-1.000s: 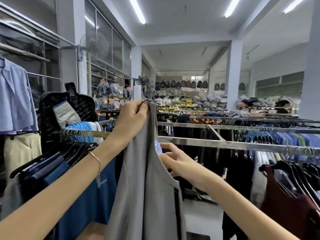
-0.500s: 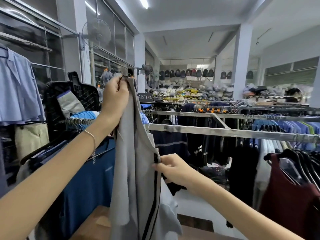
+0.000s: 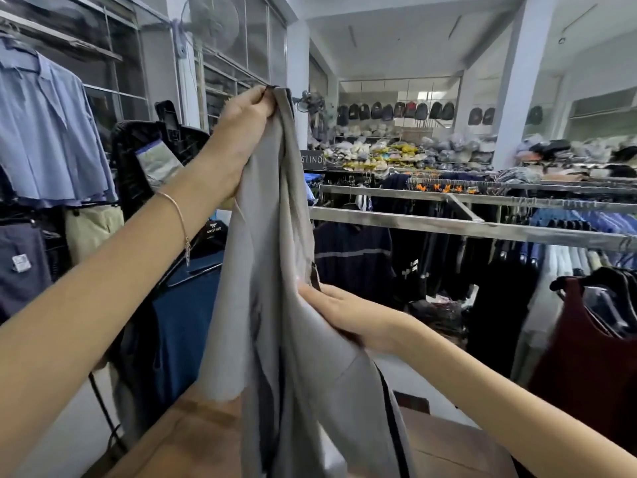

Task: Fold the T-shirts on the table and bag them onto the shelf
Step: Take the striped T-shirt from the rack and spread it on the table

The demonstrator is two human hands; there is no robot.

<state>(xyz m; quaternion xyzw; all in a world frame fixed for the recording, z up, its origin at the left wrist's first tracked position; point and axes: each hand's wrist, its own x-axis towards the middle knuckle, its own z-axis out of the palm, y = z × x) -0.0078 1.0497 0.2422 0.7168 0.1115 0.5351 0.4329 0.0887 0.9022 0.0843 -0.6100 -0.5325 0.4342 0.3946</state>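
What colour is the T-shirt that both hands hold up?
Grey, with dark trim at its edges. The T-shirt shows best in the head view, the only one.

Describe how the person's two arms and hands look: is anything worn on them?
Both forearms are bare, with no sleeves or gloves in view. The left hand has a thin gold-toned chain bracelet at the wrist, with a small dangling end. The right hand and its wrist show no jewellery or watch.
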